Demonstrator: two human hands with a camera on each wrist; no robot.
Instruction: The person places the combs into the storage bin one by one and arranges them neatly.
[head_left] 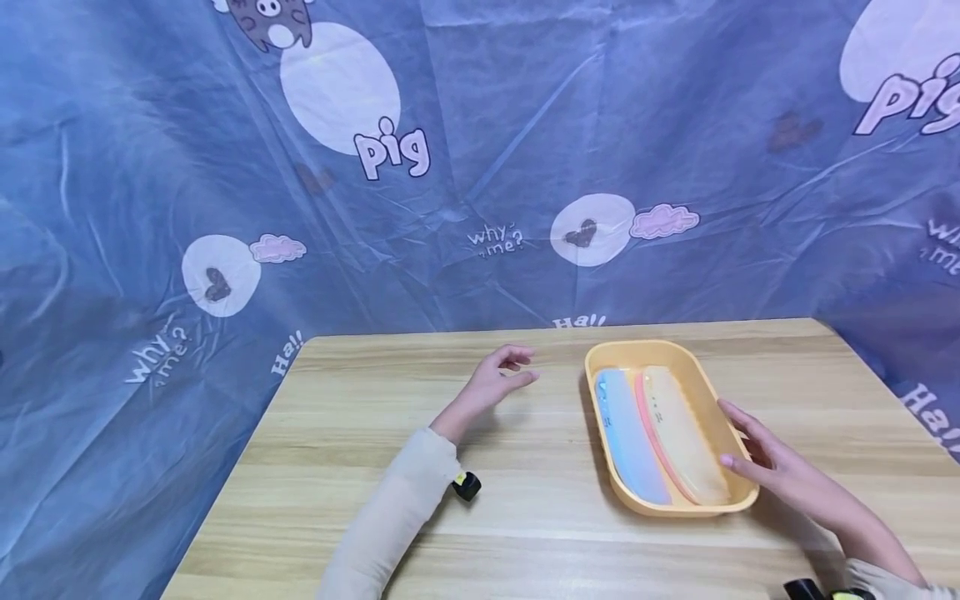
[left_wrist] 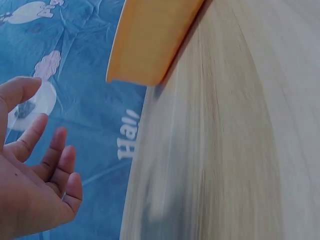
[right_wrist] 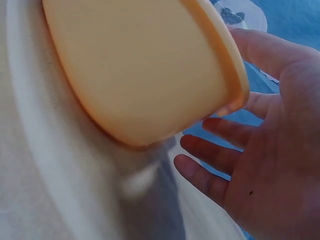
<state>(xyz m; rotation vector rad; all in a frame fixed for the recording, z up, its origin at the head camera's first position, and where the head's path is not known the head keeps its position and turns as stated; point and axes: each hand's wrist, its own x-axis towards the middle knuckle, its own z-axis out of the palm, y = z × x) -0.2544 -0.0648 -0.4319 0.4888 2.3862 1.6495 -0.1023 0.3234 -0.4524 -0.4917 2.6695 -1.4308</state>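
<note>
On the right side of the table sits a yellow-orange tray (head_left: 708, 379) with rounded corners and raised walls. Inside it lie a flat blue-to-pink piece (head_left: 633, 442) and a curved cream piece (head_left: 686, 442) with a pink edge, side by side. My right hand (head_left: 780, 467) holds the tray's right wall, its thumb over the rim and its fingers outside; the other fingers are loosely spread in the right wrist view. My left hand (head_left: 495, 383) hovers left of the tray, apart from it, with fingers loosely bent and nothing in them.
The wooden table (head_left: 337, 467) extends to both sides of the tray. A blue printed cloth (head_left: 480, 167) hangs behind the table and along its sides. Black wrist devices (head_left: 467, 486) show at both sleeves.
</note>
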